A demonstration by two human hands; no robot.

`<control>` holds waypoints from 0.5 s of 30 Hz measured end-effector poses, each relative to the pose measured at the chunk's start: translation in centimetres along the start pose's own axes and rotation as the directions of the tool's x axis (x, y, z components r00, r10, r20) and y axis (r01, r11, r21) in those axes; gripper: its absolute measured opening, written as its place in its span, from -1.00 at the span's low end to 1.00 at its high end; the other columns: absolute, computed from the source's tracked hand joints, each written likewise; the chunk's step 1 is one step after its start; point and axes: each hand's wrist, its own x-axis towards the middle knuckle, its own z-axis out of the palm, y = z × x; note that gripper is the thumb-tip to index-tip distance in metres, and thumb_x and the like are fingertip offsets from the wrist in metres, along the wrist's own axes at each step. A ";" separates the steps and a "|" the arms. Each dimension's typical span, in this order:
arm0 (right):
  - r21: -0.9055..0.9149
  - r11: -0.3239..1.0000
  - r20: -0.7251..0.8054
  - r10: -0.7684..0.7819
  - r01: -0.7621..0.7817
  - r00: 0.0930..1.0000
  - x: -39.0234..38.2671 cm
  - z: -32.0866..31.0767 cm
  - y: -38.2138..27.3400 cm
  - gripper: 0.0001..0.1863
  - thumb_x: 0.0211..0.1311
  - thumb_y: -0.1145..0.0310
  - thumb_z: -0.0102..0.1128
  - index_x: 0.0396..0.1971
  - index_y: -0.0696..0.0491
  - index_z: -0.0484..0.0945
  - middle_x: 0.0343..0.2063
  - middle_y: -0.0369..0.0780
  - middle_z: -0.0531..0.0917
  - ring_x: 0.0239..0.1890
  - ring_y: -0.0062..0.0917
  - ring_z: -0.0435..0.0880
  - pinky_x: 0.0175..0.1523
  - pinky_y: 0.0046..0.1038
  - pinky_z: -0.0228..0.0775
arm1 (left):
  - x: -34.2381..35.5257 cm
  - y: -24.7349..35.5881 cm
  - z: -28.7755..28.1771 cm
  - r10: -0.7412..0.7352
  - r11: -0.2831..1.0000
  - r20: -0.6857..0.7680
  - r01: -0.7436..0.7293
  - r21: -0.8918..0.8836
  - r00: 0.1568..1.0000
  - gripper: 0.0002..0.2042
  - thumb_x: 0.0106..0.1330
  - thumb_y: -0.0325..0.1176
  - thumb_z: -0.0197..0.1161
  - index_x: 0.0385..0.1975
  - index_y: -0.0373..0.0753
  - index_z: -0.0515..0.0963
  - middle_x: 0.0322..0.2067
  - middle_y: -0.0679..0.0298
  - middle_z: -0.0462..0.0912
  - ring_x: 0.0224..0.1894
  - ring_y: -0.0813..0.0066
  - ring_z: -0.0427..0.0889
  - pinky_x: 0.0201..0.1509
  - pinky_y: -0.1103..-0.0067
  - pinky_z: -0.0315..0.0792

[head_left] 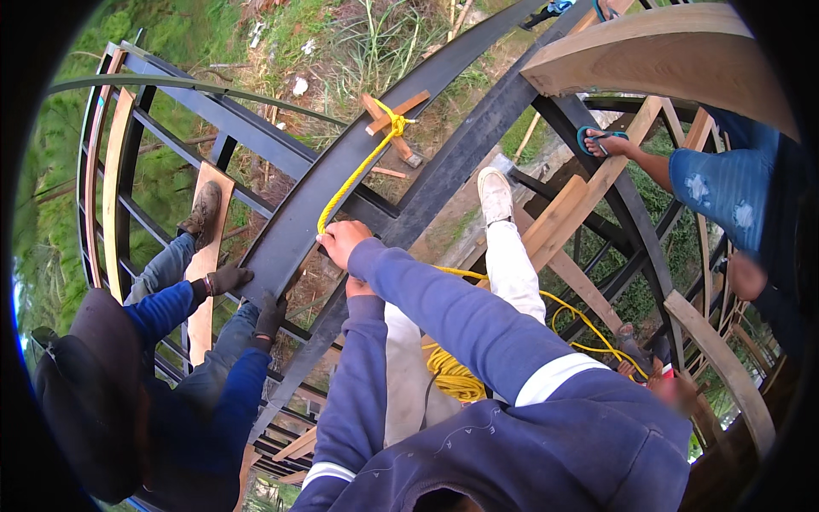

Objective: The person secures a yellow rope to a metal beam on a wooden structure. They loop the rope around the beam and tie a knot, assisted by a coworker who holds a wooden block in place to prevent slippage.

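My right hand (pixel 345 242) is closed around a yellow rope (pixel 357 182), at the near edge of a curved dark metal beam (pixel 294 224). Just below it is my left hand (pixel 358 287), mostly covered by my right forearm, its fingers out of sight. From my right hand the rope runs up across the beam to a knot (pixel 397 125) around two crossed wooden pieces (pixel 395 128). A co-worker on the left, in a blue top, holds the beam's lower end with two dark-gloved hands (pixel 229 278).
A straight dark beam (pixel 452 154) crosses diagonally in front of me. Coiled yellow rope (pixel 456 375) lies beneath my right arm. Curved wooden pieces (pixel 640 53) and dark frames stand at right, where a person's sandalled foot (pixel 604 142) rests. Grassy ground shows far below through gaps.
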 end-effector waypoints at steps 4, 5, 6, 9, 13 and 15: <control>-0.029 0.999 -0.004 -0.015 0.015 1.000 2.1 0.5 0.9 -0.65 0.18 0.12 0.04 -0.43 0.13 0.61 -0.43 0.00 0.61 -0.30 -0.09 0.58 -0.12 -0.18 0.38 | 2.9 -0.2 -0.5 0.072 0.983 -0.019 -0.067 0.172 0.997 -0.73 0.11 -0.46 0.21 -0.18 -0.41 0.48 -0.23 0.20 0.61 -0.21 0.48 0.58 -0.14 0.56 0.45; -0.021 1.000 0.016 -0.003 0.003 1.000 2.6 0.5 1.1 -0.64 0.18 0.10 0.03 -0.42 0.11 0.61 -0.42 -0.01 0.62 -0.28 -0.10 0.58 -0.10 -0.18 0.38 | 3.3 0.2 -0.3 0.088 0.967 -0.030 -0.078 0.242 0.996 -0.74 0.12 -0.45 0.21 -0.19 -0.41 0.49 -0.24 0.20 0.62 -0.21 0.49 0.58 -0.15 0.56 0.44; -0.012 1.000 0.034 0.009 -0.009 0.999 3.0 0.4 1.4 -0.63 0.18 0.08 0.01 -0.42 0.09 0.61 -0.41 -0.01 0.62 -0.27 -0.11 0.58 -0.09 -0.18 0.39 | 3.5 0.7 -0.1 0.105 0.946 -0.037 -0.088 0.311 0.994 -0.75 0.12 -0.45 0.20 -0.21 -0.40 0.49 -0.25 0.21 0.62 -0.22 0.50 0.58 -0.16 0.57 0.44; 0.088 0.996 0.087 0.025 -0.033 0.996 3.9 -0.9 2.9 -0.59 0.20 0.02 0.00 -0.39 0.09 0.60 -0.41 -0.02 0.63 -0.28 -0.13 0.59 -0.14 -0.24 0.39 | 3.0 3.4 1.9 0.216 0.867 0.029 -0.205 0.455 0.976 -0.82 0.16 -0.44 0.15 -0.30 -0.39 0.52 -0.39 0.24 0.62 -0.35 0.61 0.53 -0.28 0.62 0.41; 0.339 0.933 0.077 0.100 -0.121 0.992 -1.0 -2.1 8.4 -0.53 0.23 -0.02 -0.01 -0.40 0.14 0.58 -0.45 -0.05 0.62 -0.33 -0.20 0.60 -0.20 -0.32 0.38 | 1.8 6.1 2.1 0.258 0.853 0.066 -0.259 0.452 0.964 -0.90 0.17 -0.46 0.12 -0.46 -0.38 0.50 -0.61 0.37 0.49 -0.56 0.74 0.37 -0.51 0.67 0.30; 0.385 0.920 0.103 0.036 -0.073 0.994 -6.7 0.5 13.3 -0.55 0.24 0.02 0.01 -0.30 0.17 0.54 -0.45 -0.03 0.61 -0.31 -0.19 0.60 -0.19 -0.32 0.38 | 1.8 6.7 1.5 0.254 0.757 0.095 -0.259 0.600 0.963 -0.88 0.17 -0.45 0.14 -0.52 -0.37 0.48 -0.66 0.40 0.45 -0.60 0.75 0.34 -0.56 0.66 0.26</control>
